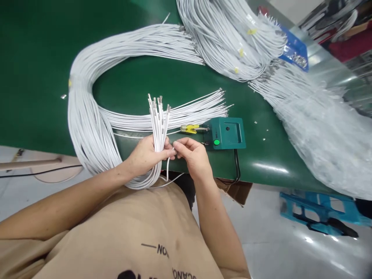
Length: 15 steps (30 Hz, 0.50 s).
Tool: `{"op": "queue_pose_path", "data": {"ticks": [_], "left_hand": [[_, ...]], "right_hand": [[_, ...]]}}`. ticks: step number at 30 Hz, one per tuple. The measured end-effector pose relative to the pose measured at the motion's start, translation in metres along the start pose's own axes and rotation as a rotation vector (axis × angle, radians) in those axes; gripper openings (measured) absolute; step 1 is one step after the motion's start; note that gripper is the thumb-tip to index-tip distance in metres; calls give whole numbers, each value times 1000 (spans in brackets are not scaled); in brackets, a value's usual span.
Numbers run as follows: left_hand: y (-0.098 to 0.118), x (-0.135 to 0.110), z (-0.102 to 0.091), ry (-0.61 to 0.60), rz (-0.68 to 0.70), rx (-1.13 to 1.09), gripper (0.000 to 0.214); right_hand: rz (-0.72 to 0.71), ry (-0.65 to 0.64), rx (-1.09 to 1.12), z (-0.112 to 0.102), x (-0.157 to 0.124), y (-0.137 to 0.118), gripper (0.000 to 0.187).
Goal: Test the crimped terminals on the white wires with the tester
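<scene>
My left hand [145,155] is wrapped round a bunch of white wires [158,128], whose metal-tipped ends stick up above the fist. Close beside it, my right hand [193,155] pinches a single white wire [167,166] between thumb and fingertips, near the left thumb. A large curved bundle of white wires [83,89] lies on the table left of my hands. Its near ends run behind the held bunch. Just right of them sits a green box [225,133] with a green button and a yellow clip [190,128] on its left side.
More white wire bundles [221,38] lie at the back of the green table [35,58]. Wires under clear plastic [325,128] spread over the right. A blue tray [293,48] holds small metal parts. Black cables [237,166] hang over the front edge. A blue stool [319,211] stands below.
</scene>
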<state>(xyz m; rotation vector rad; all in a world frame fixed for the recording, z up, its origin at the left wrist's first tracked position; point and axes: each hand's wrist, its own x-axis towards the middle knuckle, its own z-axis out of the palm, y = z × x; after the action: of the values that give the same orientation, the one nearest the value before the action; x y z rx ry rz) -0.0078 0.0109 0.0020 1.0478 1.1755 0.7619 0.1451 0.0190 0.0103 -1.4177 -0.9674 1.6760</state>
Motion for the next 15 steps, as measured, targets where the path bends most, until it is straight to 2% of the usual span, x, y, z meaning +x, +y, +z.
{"op": "queue_pose_path", "data": {"ticks": [5, 11, 15], "left_hand": [[10, -2, 8, 102, -35, 8, 21], [12, -3, 17, 165, -12, 13, 22], [10, -4, 21, 141, -6, -38, 25]], "right_hand": [[57, -8, 237, -8, 2, 12, 20], [157, -49, 572, -1, -4, 19, 11], [56, 3, 516, 0, -7, 15, 7]]}}
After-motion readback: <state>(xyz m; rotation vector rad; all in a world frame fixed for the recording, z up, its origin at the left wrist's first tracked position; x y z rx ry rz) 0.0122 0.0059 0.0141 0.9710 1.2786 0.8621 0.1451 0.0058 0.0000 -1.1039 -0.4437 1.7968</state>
